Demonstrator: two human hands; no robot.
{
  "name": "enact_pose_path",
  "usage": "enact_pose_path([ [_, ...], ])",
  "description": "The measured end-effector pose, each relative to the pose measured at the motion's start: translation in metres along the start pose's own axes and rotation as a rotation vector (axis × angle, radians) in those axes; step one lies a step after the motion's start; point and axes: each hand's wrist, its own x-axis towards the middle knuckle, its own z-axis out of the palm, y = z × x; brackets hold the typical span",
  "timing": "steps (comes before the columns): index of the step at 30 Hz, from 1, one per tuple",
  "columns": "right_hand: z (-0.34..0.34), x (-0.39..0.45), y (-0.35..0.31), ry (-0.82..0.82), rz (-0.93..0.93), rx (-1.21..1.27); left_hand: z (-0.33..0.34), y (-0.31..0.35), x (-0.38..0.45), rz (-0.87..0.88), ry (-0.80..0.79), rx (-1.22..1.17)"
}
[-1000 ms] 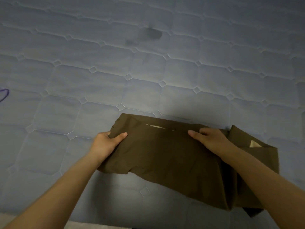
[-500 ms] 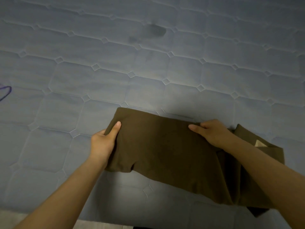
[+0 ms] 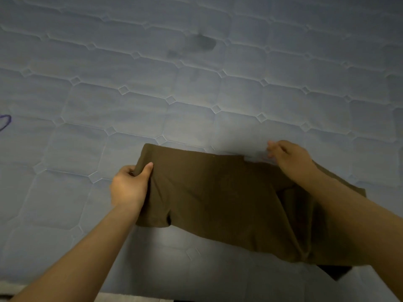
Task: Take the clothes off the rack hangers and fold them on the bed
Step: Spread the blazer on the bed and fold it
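Brown folded garment lies on the bed, left hand pinching its edge, right hand blurred, grip unclear

I see a dim, bluish picture; the brightest patch on the mattress sits mid-frame. My right hand is motion-blurred at the fingertips. Quilt lines bow toward the edges.

A dark grey blotchy stain sits on the quilted surface toward the top centre, with a fainter smudge just beside it at lower left. At the far left edge, a thin purple looped mark shows, partly cut off; whether it is ink or thread cannot be told. Along the bottom edge runs a pale strip of floor.
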Motion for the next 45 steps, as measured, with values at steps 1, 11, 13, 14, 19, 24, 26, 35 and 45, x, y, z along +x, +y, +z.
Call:
enact_pose_path([
  [1,-0.007,-0.001,0.009,0.02,0.021,-0.004,0.0,0.001,-0.001,0.008,0.034,0.036],
  [11,-0.081,-0.037,0.13,-0.107,0.142,-0.161,0.067,0.071,-0.095,1.033,-0.223,0.132],
  [13,-0.084,-0.044,0.142,-0.123,0.07,-0.193,0.092,0.082,-0.119,1.114,-0.383,0.2],
  [14,-0.086,-0.049,0.149,-0.121,0.041,-0.223,0.107,0.086,-0.133,1.139,-0.462,0.248],
  [19,-0.082,-0.05,0.16,-0.136,-0.071,-0.329,0.157,0.096,-0.16,1.177,-0.566,0.71],
  [24,-0.078,-0.041,0.16,-0.181,-0.14,-0.329,0.16,0.115,-0.153,1.084,-0.651,1.111],
  [26,-0.077,-0.039,0.164,-0.128,-0.146,-0.296,0.155,0.121,-0.152,1.004,-0.731,1.189],
  [35,-0.084,-0.039,0.17,-0.056,-0.145,0.049,0.136,0.134,-0.133,0.714,-0.801,1.296],
  [45,-0.094,-0.015,0.146,-0.283,-0.128,0.116,0.118,0.129,-0.126,1.01,-0.789,0.792],
])
